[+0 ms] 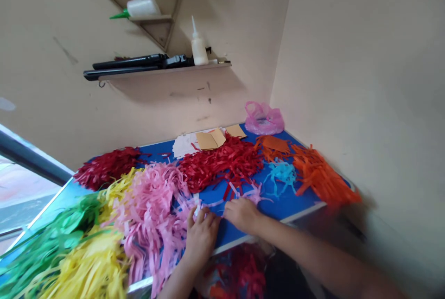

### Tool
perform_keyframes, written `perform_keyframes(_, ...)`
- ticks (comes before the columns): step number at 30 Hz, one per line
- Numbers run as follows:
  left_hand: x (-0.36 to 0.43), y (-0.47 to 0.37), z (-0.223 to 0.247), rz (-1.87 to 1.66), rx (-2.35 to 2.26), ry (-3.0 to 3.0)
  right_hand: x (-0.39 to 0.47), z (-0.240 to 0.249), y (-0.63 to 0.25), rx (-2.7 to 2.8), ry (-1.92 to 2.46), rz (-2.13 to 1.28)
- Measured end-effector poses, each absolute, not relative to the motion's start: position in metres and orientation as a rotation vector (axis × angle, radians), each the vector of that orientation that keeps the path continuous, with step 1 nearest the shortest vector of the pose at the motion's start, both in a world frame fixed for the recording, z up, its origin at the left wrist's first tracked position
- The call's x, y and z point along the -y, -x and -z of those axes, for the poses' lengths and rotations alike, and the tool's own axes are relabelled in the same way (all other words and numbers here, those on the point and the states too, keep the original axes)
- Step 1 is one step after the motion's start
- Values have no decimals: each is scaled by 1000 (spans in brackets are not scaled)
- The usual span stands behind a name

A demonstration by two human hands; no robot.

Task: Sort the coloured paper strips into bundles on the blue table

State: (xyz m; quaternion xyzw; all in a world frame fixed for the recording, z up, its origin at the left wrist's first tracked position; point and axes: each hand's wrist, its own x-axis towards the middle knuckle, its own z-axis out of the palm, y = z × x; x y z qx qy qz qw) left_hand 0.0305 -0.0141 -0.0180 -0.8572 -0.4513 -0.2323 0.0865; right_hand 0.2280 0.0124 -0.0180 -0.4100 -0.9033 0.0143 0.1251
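My left hand [202, 232] is at the front edge of the blue table [222, 236], fingers bent down on light pink paper strips [189, 206] at the right side of a big pink fringe pile [153, 197]. Just right of it, my right hand [242, 215] has its fingers closed in a pinch, with a small bunch of pink strips [253, 193] spreading out behind it. The fingertips of both hands nearly meet. A pale strip runs between them; its ends are hidden by my fingers.
Red fringe [222, 162], green fringe [66, 222], yellow fringe [90, 266], blue strips [281, 176] and orange fringe [320, 174] lie around. Behind are brown card pieces [210, 140] and a pink plastic bag [264, 120]. A wall shelf [167, 71] holds a glue bottle [199, 48].
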Motion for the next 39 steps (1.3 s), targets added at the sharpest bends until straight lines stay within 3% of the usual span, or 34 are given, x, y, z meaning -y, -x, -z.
perform_keyframes(11, 14, -12, 12, 683, 1671, 2693, -12, 15, -262, 2405, 1345, -283)
perform_keyframes(19, 15, -33, -1, 627, 1778, 2549, -20, 4, -248, 2373, 1555, -280)
perform_keyframes(26, 18, -37, 7, 637, 1425, 2640, -17, -2, -248, 2636, 1277, -161)
perform_keyframes(33, 6, -45, 12, 712, 1391, 2659, -23, 6, -235, 2702, 1252, -67)
perform_keyframes(39, 23, -31, -14, 871, 1202, 2525, 10, -32, -240, 2546, 1292, -217)
